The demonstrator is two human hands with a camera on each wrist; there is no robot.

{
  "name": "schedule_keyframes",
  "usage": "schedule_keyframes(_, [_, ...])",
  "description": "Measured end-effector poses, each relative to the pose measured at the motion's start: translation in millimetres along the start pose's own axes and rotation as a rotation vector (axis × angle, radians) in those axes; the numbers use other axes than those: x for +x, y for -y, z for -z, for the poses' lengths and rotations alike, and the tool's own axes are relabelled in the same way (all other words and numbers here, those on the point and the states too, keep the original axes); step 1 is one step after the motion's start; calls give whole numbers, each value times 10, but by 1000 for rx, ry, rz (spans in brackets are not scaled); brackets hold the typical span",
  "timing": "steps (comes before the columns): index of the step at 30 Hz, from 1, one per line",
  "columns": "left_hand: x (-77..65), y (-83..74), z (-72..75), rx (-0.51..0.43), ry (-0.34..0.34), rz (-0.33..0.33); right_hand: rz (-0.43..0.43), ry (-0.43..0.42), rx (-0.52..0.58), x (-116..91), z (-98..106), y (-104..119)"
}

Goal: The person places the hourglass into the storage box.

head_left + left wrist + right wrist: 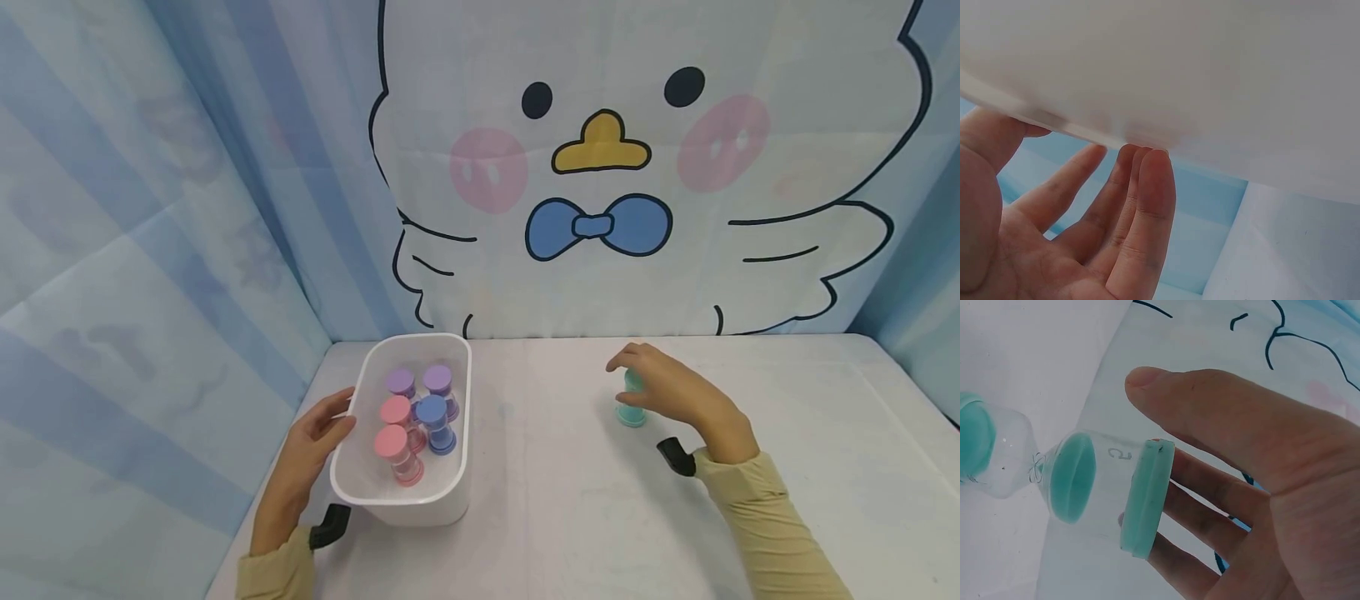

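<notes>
A green sand timer stands upright on the table at the right. My right hand is beside it, partly covering it in the head view. In the right wrist view the thumb is apart from the timer, while the other fingers lie behind its green end cap. On the left is a white plastic bin. My left hand rests against its left side, fingertips touching below the rim, not curled around it. Inside the bin stand several sand timers: pink, blue and purple.
The white tabletop spreads between the bin and the green timer. Behind it hangs a cloth backdrop with a cartoon bird, and a blue-white curtain closes off the left side. Each wrist carries a black mount.
</notes>
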State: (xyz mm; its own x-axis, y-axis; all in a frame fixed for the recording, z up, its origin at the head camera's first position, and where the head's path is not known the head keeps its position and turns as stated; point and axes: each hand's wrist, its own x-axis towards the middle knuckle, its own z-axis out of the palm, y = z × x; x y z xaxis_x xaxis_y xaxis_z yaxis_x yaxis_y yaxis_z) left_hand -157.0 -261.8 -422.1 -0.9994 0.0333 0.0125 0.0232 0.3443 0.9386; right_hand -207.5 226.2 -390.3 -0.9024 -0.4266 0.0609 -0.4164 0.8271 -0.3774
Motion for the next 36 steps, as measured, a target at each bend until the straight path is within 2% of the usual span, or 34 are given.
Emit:
schedule_keyframes(21, [11, -10, 2, 3, -2, -7, -31, -20, -18, -49, 81, -57])
schedule_keyframes(36, [11, -11, 0, 10, -4, 16, -19, -60, -17, 0, 132, 140])
